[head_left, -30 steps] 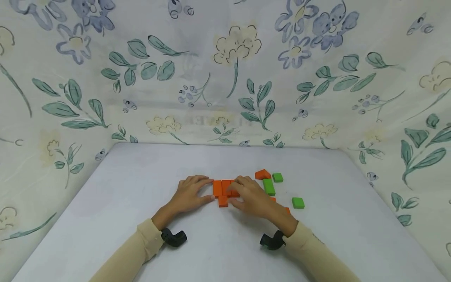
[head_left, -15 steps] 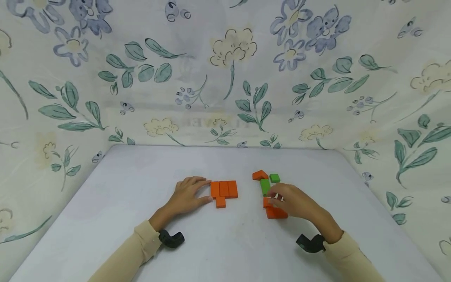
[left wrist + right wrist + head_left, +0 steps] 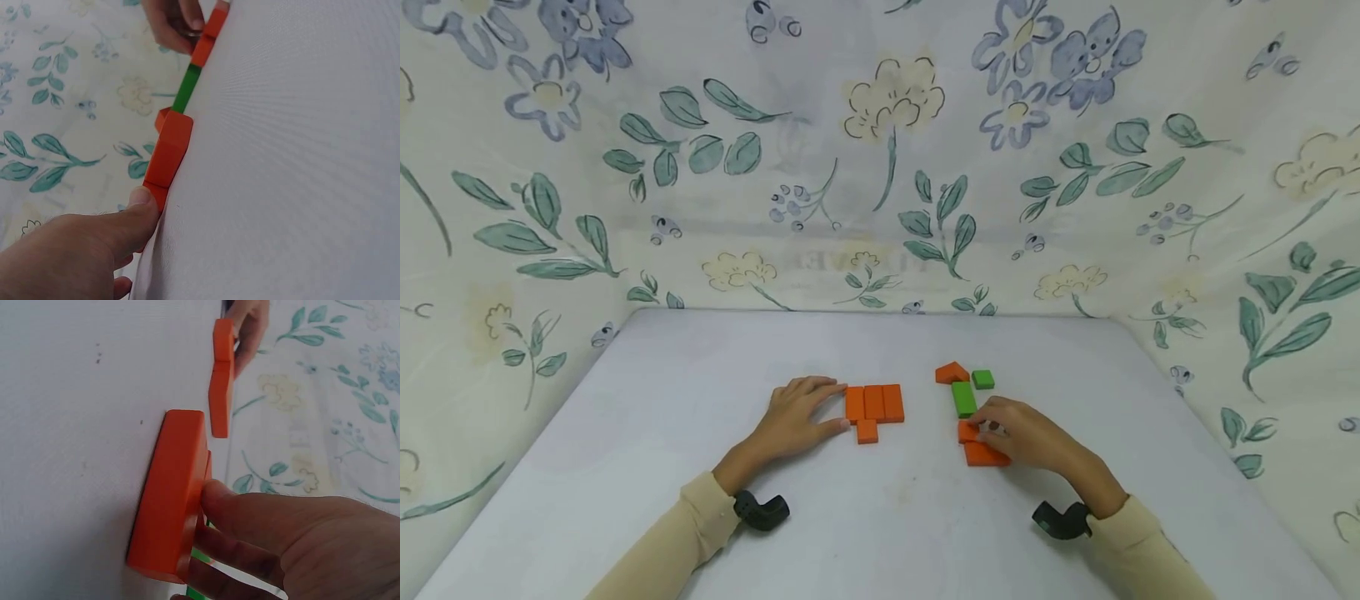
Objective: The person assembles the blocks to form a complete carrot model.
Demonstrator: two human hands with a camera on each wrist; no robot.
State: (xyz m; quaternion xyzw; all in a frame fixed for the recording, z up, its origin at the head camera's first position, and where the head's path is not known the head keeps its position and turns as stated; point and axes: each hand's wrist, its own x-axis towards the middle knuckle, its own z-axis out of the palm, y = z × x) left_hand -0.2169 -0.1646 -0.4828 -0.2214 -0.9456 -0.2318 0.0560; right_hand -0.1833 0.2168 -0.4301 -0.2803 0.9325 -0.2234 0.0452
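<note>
Three orange rectangular blocks [image 3: 874,404] lie side by side on the white table, with a small orange block [image 3: 867,432] against their near side. My left hand [image 3: 800,417] rests at the row's left end, thumb and a fingertip touching the leftmost block. In the left wrist view, the left thumb [image 3: 134,215] presses against orange. My right hand [image 3: 1026,432] pinches a small orange block [image 3: 967,430] between thumb and fingers. Just nearer lies a larger slanted-sided orange block [image 3: 987,455]; in the right wrist view that orange block [image 3: 165,497] partly hides the pinched one.
Beyond the right hand lie a green rectangular block [image 3: 964,400], a small green block [image 3: 982,379] and an orange angled block [image 3: 952,373]. Floral cloth [image 3: 820,208] rises at the table's back and sides. Dark wrist cameras [image 3: 762,511] stick out from both cuffs.
My right hand has left the row's right end, moved right and come down on the small orange block. It now covers where another green block lay. The left hand has stayed in place.
</note>
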